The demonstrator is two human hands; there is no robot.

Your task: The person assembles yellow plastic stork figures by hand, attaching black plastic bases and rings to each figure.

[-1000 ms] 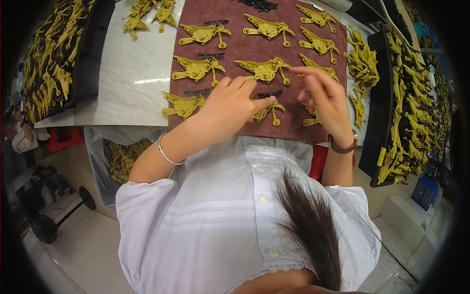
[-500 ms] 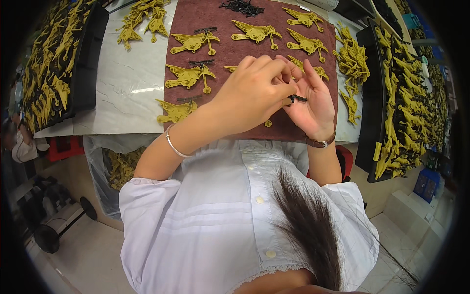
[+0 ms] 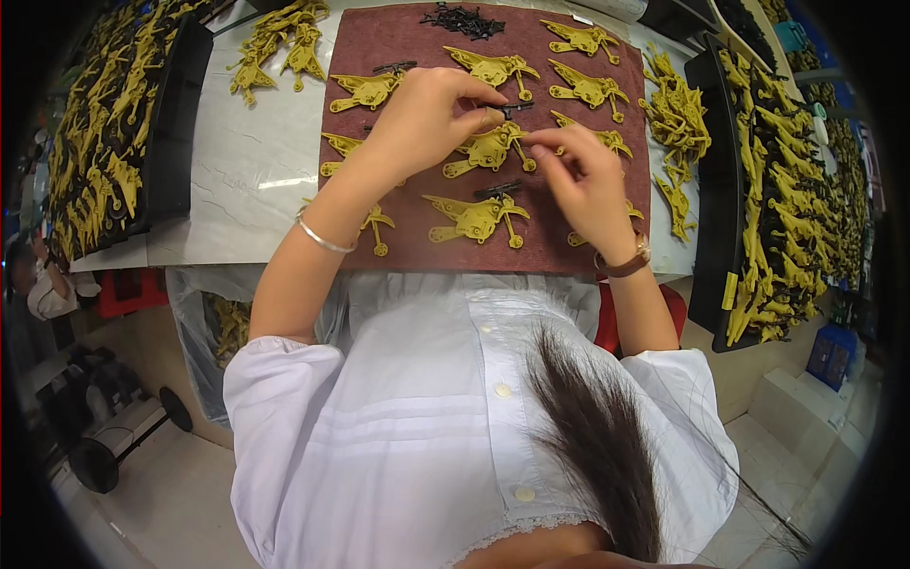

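On a maroon cloth [image 3: 559, 248] lie several flat yellow plastic parts, each with a pointed end and a thin leg. My left hand [image 3: 431, 119] pinches a small black plastic piece [image 3: 515, 110] at the far edge of the middle yellow plastic part [image 3: 488, 150]. My right hand [image 3: 588, 185] has thumb and forefinger closed together at that part's right tip; its other fingers curl under. Nearer to me is another yellow part [image 3: 469, 218] with a black piece [image 3: 500, 190] along its far edge. My left forearm covers some parts at the left.
A pile of black pieces [image 3: 464, 21] lies at the cloth's far edge. Loose yellow parts are heaped left [image 3: 275, 47] and right [image 3: 678, 114] of the cloth. Black trays full of yellow parts stand at far left [image 3: 175, 123] and far right [image 3: 711, 190].
My hands have parted and moved out over the middle yellow part. The right palm, which faced up with black pieces on it, has turned down; the left hand has brought a black piece to the part.
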